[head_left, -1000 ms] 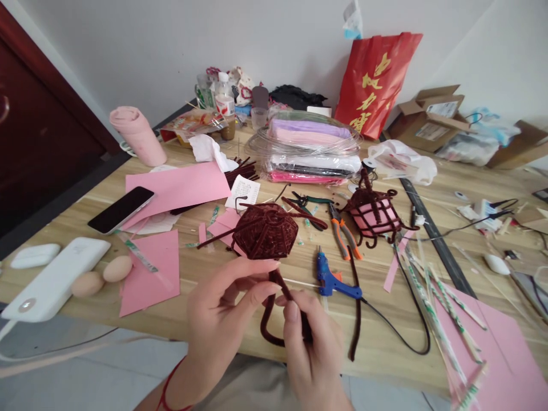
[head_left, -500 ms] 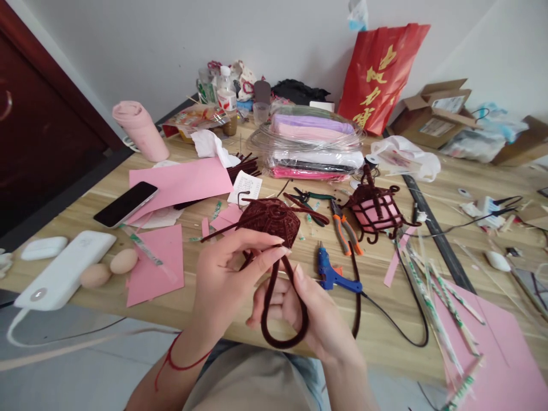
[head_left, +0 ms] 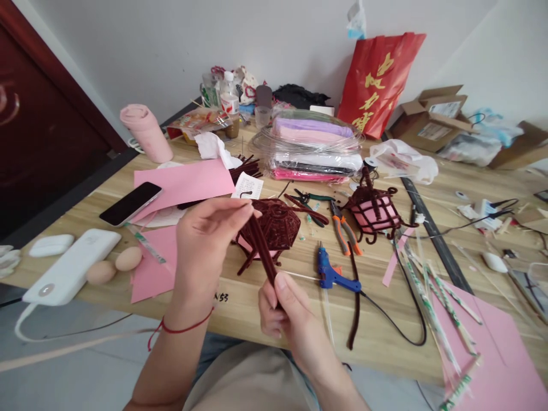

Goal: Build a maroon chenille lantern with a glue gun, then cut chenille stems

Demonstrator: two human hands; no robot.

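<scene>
Over tbl (head_left: 385,351), both hands (head_left: 203,237) (head_left: 291,311) holding brn strip (head_left: 263,248), glue gun (head_left: 331,274) nr R

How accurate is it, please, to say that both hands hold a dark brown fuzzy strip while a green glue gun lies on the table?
The glue gun is blue, not green, as the head view shows; the left hand and right hand do hold the strip.

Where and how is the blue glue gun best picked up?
Probably by its handle, from above and the right: the glue gun lies on its side, handle stretching rightward, while its nozzle points away from the person.
</scene>
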